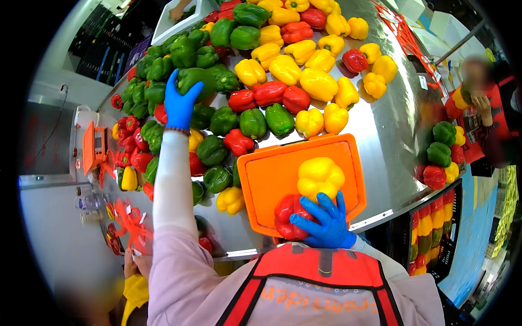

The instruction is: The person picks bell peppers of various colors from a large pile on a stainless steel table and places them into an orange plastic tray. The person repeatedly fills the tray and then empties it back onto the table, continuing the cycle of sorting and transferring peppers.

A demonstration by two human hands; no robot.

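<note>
My left hand (181, 104), in a blue glove, reaches into the pile at the far left. Its thumb and fingers are around a large green bell pepper (200, 83), whose far side lies against other green peppers. Close to my body, an orange plastic tray-like platform (267, 171) sits on the steel table. On it are a yellow bell pepper (321, 177) and a red bell pepper (290, 216), side by side. My right hand (328, 224), also gloved, has its thumb and forefinger over the red pepper, while other fingertips reach the yellow one's near edge.
Loose yellow peppers (320, 83) and green peppers (183, 51) spread over the steel table (391, 163). An orange scale (94, 144) and red netting (132, 226) are at left. A black crate (432, 232) of bagged peppers stands at right. Co-workers are on both sides.
</note>
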